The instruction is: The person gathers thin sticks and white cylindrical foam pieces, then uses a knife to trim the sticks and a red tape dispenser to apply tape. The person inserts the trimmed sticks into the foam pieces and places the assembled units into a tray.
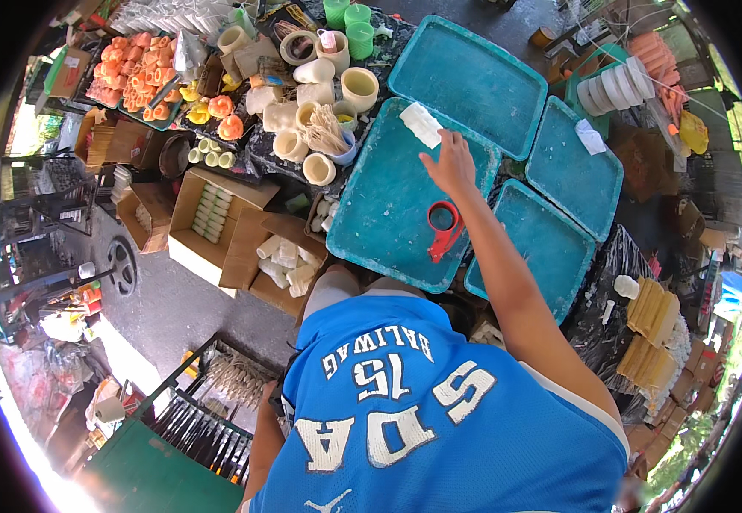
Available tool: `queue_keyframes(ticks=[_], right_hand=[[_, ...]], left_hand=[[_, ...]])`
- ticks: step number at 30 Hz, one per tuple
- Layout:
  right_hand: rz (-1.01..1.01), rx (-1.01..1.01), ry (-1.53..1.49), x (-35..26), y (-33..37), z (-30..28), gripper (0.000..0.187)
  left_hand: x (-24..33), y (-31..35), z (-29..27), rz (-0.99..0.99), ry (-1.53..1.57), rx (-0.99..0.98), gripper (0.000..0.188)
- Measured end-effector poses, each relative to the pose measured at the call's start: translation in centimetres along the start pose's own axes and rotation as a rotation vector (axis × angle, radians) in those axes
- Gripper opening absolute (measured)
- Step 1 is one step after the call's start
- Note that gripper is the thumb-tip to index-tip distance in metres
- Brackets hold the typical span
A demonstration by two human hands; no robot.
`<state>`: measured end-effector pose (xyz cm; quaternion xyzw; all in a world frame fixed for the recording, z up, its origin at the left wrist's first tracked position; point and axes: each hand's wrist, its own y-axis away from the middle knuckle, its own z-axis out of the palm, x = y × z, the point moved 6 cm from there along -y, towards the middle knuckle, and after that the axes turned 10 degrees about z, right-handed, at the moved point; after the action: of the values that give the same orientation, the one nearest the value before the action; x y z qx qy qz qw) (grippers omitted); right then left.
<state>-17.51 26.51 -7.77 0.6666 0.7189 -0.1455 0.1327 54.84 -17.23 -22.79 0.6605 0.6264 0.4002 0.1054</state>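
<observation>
My right hand [450,162] reaches forward over a teal tray [379,214], fingers spread and holding nothing. Its fingertips are at the edge of a white ribbed block [421,124] that lies at the tray's far corner; I cannot tell whether they touch it. A red ring-shaped tool with a handle [442,227] lies on the same tray, just under my forearm. My left forearm [262,445] hangs low beside my blue shirt, and that hand is hidden.
Three more teal trays [474,77] [572,175] [542,244] lie to the right. Cream cups [359,85], green cups [359,38] and orange figures [136,77] crowd the far left. Cardboard boxes of white cylinders [209,214] stand lower left, yellow blocks [651,333] at the right.
</observation>
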Motion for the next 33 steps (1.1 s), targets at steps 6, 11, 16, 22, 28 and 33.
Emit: queue_keyframes(ticks=[6, 11, 16, 22, 28, 33], right_hand=[[0.157, -0.158, 0.158, 1.2, -6.8, 6.2, 0.076], [0.335, -0.319, -0.066, 0.7, -4.1, 7.1, 0.068], [0.595, -0.510, -0.622, -2.7, 6.5, 6.2, 0.063], [0.689, -0.892, -0.729, -7.1, 16.6, 4.6, 0.055], [0.570, -1.021, -0.825, -14.0, 18.5, 0.3, 0.070], [0.210, -0.263, -0.399, -15.1, 10.7, -2.3, 0.043]], left_hand=[[-1.0, -6.0, -11.2, -0.613, 0.943, 0.390, 0.038], [0.8, -9.9, -22.7, -0.338, 0.921, 0.634, 0.037], [6.4, -13.8, -30.5, -0.126, 0.864, 0.594, 0.037], [20.6, -18.8, -41.2, 0.462, 0.080, 0.739, 0.079], [28.9, -24.3, -42.7, 0.611, 0.365, 0.530, 0.094], [26.0, -26.2, -42.2, 0.452, 0.847, 0.601, 0.082]])
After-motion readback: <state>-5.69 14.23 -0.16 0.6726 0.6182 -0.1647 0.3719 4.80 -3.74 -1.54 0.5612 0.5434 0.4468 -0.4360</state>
